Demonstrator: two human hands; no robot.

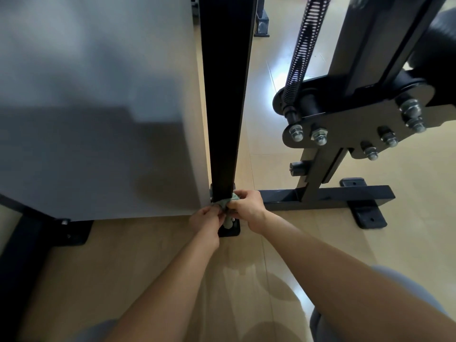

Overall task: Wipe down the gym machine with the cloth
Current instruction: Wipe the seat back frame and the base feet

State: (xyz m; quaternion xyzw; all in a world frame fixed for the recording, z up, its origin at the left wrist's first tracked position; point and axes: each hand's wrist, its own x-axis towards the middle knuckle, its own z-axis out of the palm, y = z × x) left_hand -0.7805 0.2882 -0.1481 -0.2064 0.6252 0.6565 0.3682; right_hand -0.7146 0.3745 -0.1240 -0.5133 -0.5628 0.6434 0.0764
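Cloth (225, 204): pale green, bunched, pressed against the very bottom of the black upright post (225, 95), with a loose end hanging down over the post's black foot plate (234, 232).

Both hands are at the post's base, on the near side. Left hand (206, 217) is just left of the post's foot, fingers curled in and pinching the cloth's left part. Right hand (246, 208) is just right of the post's foot, fingers curled around the cloth's upper right bunch, knuckles up. The hands nearly touch each other, cloth between them. Both forearms are bare and reach in from the bottom of the view.

Gym machine parts around the post:
- Grey flat panel (98, 95) directly left of the post, its edge running alongside it, shadow across the lower half.
- Coiled spring (303, 53) right of the post, slanted, its lower end at a black bracket plate (345, 127) with several silver bolts.
- Black base bar (333, 196) on the floor right of the post's foot, starting just beside the right hand, with flat feet sticking out.
- Second upright rises from that bar, tilted right.

Light wood-look floor (271, 255) under everything, glare patch right of the post. Grey-clad knees show at the bottom edge, on the near side of the post.
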